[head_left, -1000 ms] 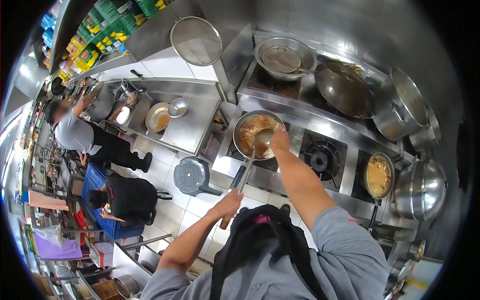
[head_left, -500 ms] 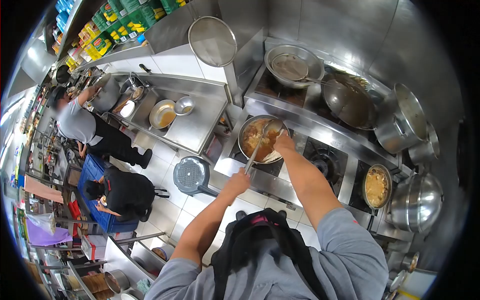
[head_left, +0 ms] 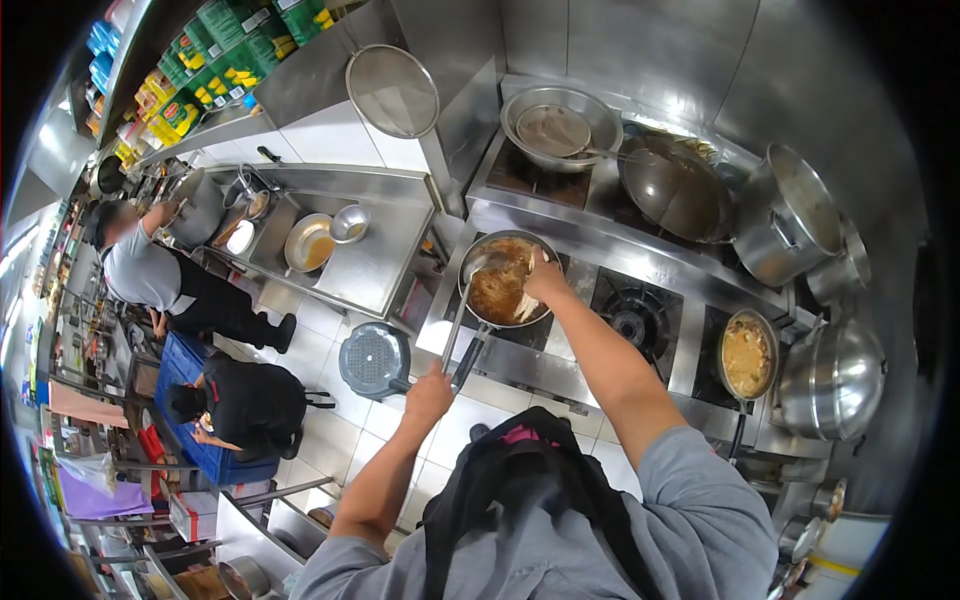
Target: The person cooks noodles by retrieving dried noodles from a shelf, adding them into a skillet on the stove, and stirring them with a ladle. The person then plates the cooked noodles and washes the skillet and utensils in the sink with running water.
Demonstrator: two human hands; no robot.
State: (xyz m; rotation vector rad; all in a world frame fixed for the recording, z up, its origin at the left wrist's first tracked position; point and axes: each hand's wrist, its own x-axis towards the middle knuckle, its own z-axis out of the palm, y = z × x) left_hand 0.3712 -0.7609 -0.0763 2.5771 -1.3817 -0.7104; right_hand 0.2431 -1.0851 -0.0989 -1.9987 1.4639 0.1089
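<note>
My left hand (head_left: 430, 397) is closed around the long metal handle of a ladle (head_left: 455, 328). The ladle's bowl lies at the left inner side of a frying pan (head_left: 467, 249), in reddish-brown saucy food (head_left: 500, 290) with paler shreds. On the right rim of the pan, my right hand (head_left: 545, 281) is closed over a whitish, cloth-like piece (head_left: 525, 308); the fingers partly hide it. The pan sits on the left front burner, its black handle (head_left: 469, 358) pointing toward me beside the ladle.
Right of the pan is a black burner (head_left: 632, 315), then a second pan (head_left: 748, 355) of yellowish food. Behind stand a steel bowl (head_left: 560, 125), a wok (head_left: 675, 190) and a tall pot (head_left: 790, 215). A grey pan (head_left: 375, 360) is at left; two people work beyond.
The ladle's bowl has swung from the pan's upper right to its left side. My left hand has moved left and toward me. The pan's black handle now shows.
</note>
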